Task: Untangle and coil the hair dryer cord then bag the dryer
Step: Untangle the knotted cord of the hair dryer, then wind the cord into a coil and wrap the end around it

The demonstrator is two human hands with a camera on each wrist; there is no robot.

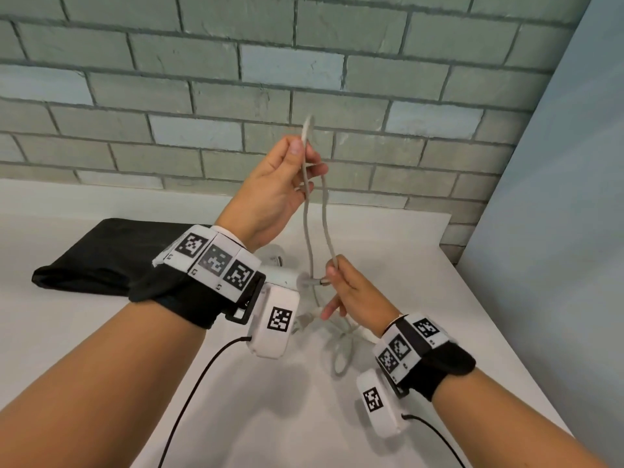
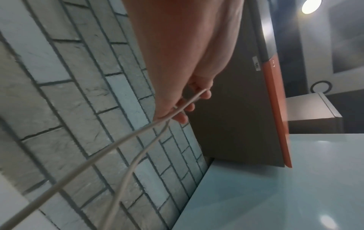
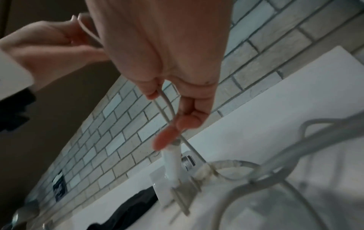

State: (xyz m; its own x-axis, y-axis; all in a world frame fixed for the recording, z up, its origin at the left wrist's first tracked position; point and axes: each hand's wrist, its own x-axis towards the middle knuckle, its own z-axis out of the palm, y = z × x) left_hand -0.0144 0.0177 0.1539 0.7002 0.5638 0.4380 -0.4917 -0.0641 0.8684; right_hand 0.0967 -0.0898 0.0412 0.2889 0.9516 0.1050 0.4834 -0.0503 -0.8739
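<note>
My left hand (image 1: 297, 163) is raised before the brick wall and pinches a bend of the grey cord (image 1: 326, 217), so two strands hang down from it. Lower and to the right, my right hand (image 1: 341, 282) pinches one of those strands between thumb and fingers. The white hair dryer (image 1: 282, 270) lies on the white counter (image 1: 422, 298), mostly hidden behind my left wrist. More cord (image 1: 342, 346) lies tangled in loops on the counter below my right hand. In the right wrist view the dryer's handle (image 3: 172, 163) and the plug (image 3: 183, 197) show beneath my fingers (image 3: 165, 138). The black bag (image 1: 101, 258) lies flat at left.
A grey-green brick wall (image 1: 304, 79) backs the counter. A pale blue panel (image 1: 557, 231) stands at the right, past the counter's right edge. Black cables (image 1: 192, 396) run from my wrist cameras over the counter's near part. A wall socket (image 3: 59, 186) shows low on the brick.
</note>
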